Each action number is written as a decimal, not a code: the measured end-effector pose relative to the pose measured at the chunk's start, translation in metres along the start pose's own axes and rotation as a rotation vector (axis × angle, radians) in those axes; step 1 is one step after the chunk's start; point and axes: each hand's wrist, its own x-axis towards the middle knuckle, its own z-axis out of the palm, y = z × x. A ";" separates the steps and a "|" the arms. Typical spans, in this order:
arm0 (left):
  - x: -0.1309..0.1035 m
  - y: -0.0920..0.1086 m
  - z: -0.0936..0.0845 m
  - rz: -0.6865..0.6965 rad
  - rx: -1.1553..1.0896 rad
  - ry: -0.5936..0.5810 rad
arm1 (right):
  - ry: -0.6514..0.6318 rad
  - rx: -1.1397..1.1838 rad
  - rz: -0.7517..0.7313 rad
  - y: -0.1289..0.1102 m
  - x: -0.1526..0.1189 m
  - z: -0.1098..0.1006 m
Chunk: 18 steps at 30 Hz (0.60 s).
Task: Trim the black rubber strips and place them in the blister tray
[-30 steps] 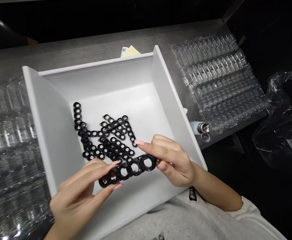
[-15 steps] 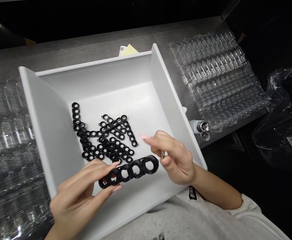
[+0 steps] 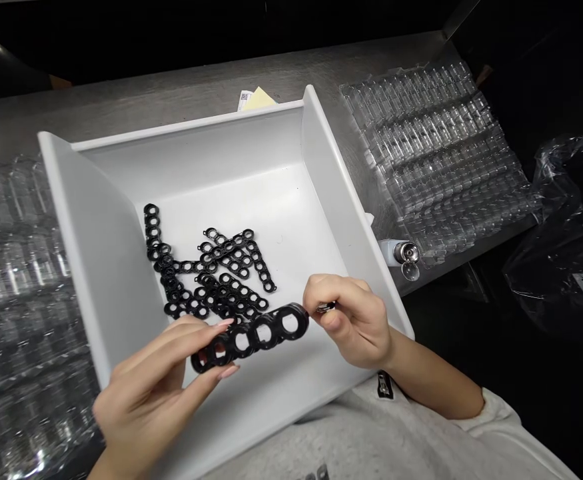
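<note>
A black strip with a row of round holes (image 3: 264, 333) is pinched at its left end between the thumb and fingers of my left hand (image 3: 158, 390). It is tilted up to the right above the front part of a white tray. My right hand (image 3: 351, 320) is closed at the strip's right end, holding a small shiny metal piece (image 3: 326, 307) between thumb and curled fingers. What exactly the piece is cannot be made out. Behind my hands, a loose pile of similar black strips (image 3: 231, 293) lies on the tray floor.
The white tray (image 3: 328, 167) stands on a metal bench (image 3: 171, 90). Clear plastic trays lie at the right (image 3: 431, 147) and left (image 3: 11, 267). A small bottle with a metal top (image 3: 407, 253) is beside the tray's right wall. Yellow paper (image 3: 260, 99) lies behind it.
My right hand's extended fingers have curled in, and the hand has come up to the strip's right end. The held strip has shifted slightly left and up with my left hand.
</note>
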 end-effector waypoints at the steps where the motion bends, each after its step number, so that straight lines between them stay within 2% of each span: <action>1: 0.000 0.000 0.000 -0.008 -0.001 -0.002 | -0.006 -0.002 0.012 0.000 0.000 0.001; 7: 0.001 0.001 -0.001 -0.016 0.001 -0.055 | -0.011 -0.044 0.047 0.002 -0.001 0.003; 18: 0.004 0.002 0.000 -0.004 -0.014 -0.081 | -0.046 0.046 0.049 0.006 -0.003 0.003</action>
